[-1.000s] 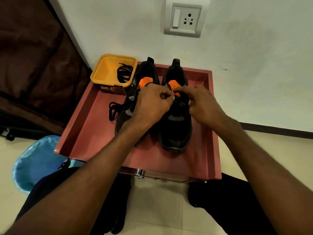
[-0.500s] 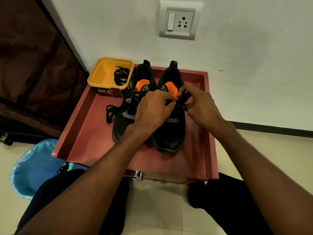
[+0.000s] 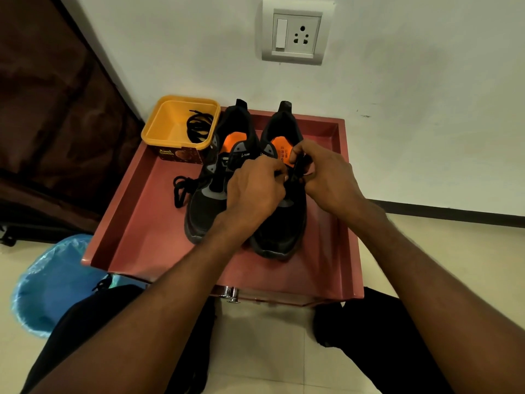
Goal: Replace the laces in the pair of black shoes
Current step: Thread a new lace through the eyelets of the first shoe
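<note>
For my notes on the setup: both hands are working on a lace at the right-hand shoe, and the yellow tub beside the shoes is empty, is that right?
Not quite: the head view shows the yellow tub holds a coiled black lace. The rest stands: left hand and right hand work at the right-hand shoe.

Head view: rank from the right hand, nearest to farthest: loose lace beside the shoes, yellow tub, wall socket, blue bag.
Measured from the right hand:
1. Loose lace, on the tray, left of the left shoe.
2. Yellow tub, at the tray's far left corner.
3. Wall socket and blue bag, up on the wall and down on the floor at left; too close to call.
</note>
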Demonstrator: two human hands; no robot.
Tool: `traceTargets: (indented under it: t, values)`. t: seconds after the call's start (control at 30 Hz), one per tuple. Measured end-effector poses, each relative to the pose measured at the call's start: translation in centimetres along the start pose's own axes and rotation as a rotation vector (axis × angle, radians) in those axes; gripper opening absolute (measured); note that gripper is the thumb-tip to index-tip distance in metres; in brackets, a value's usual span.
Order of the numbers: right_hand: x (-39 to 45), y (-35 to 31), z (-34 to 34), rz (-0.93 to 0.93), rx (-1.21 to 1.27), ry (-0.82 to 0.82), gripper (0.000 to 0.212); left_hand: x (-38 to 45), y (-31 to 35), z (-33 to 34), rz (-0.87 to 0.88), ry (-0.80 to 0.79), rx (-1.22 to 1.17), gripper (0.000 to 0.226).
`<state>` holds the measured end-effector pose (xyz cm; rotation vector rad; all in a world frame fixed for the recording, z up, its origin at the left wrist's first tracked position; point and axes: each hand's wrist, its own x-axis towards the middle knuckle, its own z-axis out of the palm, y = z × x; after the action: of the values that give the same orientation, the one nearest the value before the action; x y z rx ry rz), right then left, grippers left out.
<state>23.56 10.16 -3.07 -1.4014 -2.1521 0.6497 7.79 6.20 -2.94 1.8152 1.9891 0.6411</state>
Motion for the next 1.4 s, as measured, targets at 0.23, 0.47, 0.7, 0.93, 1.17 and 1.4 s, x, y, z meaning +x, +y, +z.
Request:
traceTargets:
  t: [0.23, 0.47, 0.7, 0.93, 1.17, 1.4]
  values:
    - [-0.1, -0.3, 0.4, 0.002, -0.019, -0.003, 0.052, -1.0, 0.8, 0.7, -0.033, 0.065, 0.06, 0.017]
    - [0.4, -0.4, -1.6, 0.229, 0.137, -0.085, 0.051, -0.5, 0.3, -0.7, 0.106, 0.042, 0.242, 0.026]
    - [-0.1, -0.8, -1.7, 0.237, 0.091, -0.14, 0.004, -0.5, 0.0, -0.9, 0.05, 0.052, 0.192, 0.019]
    - [-0.6, -1.1, -1.3, 0.184, 0.1, -0.084, 0.006, -0.2, -0.7, -0.5, 0.068, 0.034, 0.109, 0.019]
    - [-0.2, -2.0, -3.4, 0.445, 0.501, -0.048, 0.009, 0.4, -2.2, -1.5, 0.133, 0.042, 0.143, 0.019]
    - [0.5, -0.2, -4.7, 0.495, 0.391, 0.583, 0.012, 0.8, -2.6, -1.6, 0.136, -0.011, 0.108, 0.022]
